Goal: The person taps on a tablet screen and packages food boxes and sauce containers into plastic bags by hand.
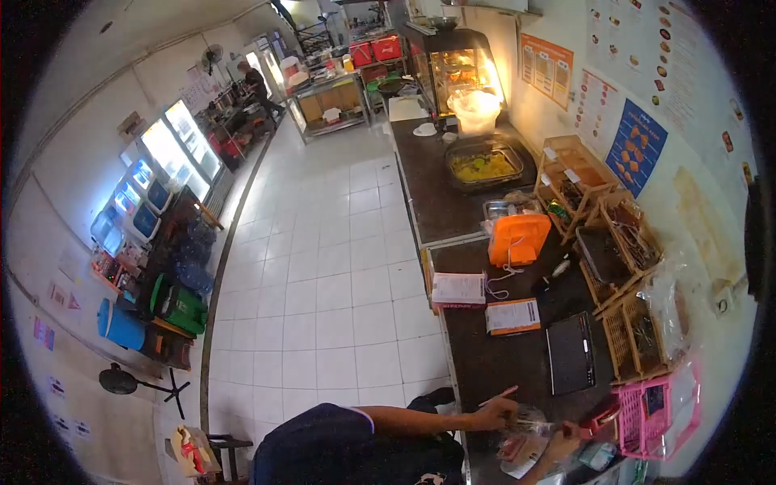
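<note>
Over the near end of the dark counter (477, 364), my left hand (495, 412) is closed on the upper edge of a clear plastic bag (517, 444). A thin pinkish stick or pen pokes out by its fingers. My right hand (566, 440) is at the other side of the bag, its fingers bent and partly blurred; what they hold is too small to make out. Something reddish and a white paper show through the bag. Beside the right hand lie a red object (600, 422) and a pink basket (659, 416).
Along the counter stand a black flat device (571, 353), paper-topped boxes (513, 316), an orange container (519, 239), wicker racks (634, 335) and a tray of yellow food (485, 166). Tiled floor (323, 283) lies left. Another person (257, 85) stands far back.
</note>
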Demonstrator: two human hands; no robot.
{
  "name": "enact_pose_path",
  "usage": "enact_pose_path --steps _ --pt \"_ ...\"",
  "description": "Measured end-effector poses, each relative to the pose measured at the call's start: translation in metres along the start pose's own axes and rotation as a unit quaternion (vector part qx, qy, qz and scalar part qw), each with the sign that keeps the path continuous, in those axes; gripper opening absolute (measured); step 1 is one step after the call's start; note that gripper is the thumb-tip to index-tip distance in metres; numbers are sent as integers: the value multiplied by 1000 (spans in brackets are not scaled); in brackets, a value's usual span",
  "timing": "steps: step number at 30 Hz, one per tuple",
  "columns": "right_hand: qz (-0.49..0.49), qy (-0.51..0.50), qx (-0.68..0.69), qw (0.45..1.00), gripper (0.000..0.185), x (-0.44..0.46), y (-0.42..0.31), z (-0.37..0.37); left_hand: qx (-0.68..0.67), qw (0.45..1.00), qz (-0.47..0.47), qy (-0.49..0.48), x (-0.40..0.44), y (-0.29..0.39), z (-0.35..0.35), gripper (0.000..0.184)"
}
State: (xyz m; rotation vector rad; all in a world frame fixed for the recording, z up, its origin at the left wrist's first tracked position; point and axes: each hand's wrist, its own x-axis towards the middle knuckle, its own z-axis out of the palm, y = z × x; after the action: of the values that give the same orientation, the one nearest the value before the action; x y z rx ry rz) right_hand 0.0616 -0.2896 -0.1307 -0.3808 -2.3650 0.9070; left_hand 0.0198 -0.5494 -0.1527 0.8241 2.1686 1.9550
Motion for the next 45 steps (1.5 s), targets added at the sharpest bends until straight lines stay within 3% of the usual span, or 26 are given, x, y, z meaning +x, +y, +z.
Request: enact_pose_path --steps 3,4,6,7,9,10,11,12,13,14,15,18,20,21,23,27,28,29,33,35,38,39,40,42,43,45 --pt "20 -67 24 997 17 -7 54 30 28 999 40 -9 -6 -2 -4 16" --pt "21 -51 62 997 21 -7 53 28 43 999 26 10 -2 12 -2 17" --pt "119 -177 115 970 23 -4 44 6 -83 992 -88 40 7 26 -14 14" --pt "165 -149 247 943 33 -9 4 -4 0 996 -75 39 16 44 -30 15" --pt "87 -300 220 924 54 -7 -59 -37 72 995 -58 45 33 80 -50 17" --pt "-154 -322 -66 932 43 -38 -3 -8 2 985 -164 46 35 71 -38 17" --pt "-126 -355 -130 917 30 -62 4 -5 11 995 -96 37 45 95 -33 14" --pt "-97 -327 -134 930 27 -65 2 2 19 999 -26 28 54 122 -26 12" --pt "-69 -298 -135 942 26 -70 -1 8 -36 996 -82 -4 49 73 -20 13" --pt "-49 -272 -80 958 27 -61 -14 -13 -76 974 -215 -14 59 157 -6 18" --pt "-53 -244 -20 968 29 -45 -38 -44 -22 998 -43 -28 58 80 -14 22" --pt "18 -175 21 984 28 -53 -95 -98 -103 991 -2 -85 54 121 -4 23" --pt "0 -58 -6 998 30 -67 -136 -148 -93 984 -102 -116 46 171 5 22" --pt "13 -44 -6 999 30 -74 -162 -182 -88 982 -101 -135 44 197 13 22" --pt "84 56 92 991 27 -94 -206 -266 -181 963 -35 -198 41 241 37 26" --pt "163 222 74 959 21 -157 -235 -370 -244 910 77 -326 20 313 103 73" --pt "201 244 46 948 19 -168 -238 -393 -184 898 101 -388 22 314 110 87" --pt "240 266 17 933 16 -181 -240 -413 -194 885 99 -411 18 314 122 87" --pt "289 310 -129 896 17 -227 -201 -469 -206 866 50 -454 -5 298 155 70" --pt "305 340 -171 873 19 -262 -152 -476 -135 890 10 -435 -10 286 156 63" --pt "360 385 -255 811 23 -329 -77 -489 -196 890 -24 -410 -26 302 152 51" --pt "343 462 -268 773 23 -356 -40 -491 -195 891 -24 -409 -23 292 146 51" --pt "402 422 -287 760 35 -383 -17 -502 -136 901 -58 -408 -16 278 134 58" --pt "527 440 -219 694 38 -414 9 -515 -70 919 -92 -376 -10 266 130 66" --pt "450 495 -275 690 36 -441 42 -508 -66 918 -119 -372 -9 262 130 64" --pt "501 511 -230 659 35 -438 35 -522 -49 929 -145 -338 -10 259 121 61"
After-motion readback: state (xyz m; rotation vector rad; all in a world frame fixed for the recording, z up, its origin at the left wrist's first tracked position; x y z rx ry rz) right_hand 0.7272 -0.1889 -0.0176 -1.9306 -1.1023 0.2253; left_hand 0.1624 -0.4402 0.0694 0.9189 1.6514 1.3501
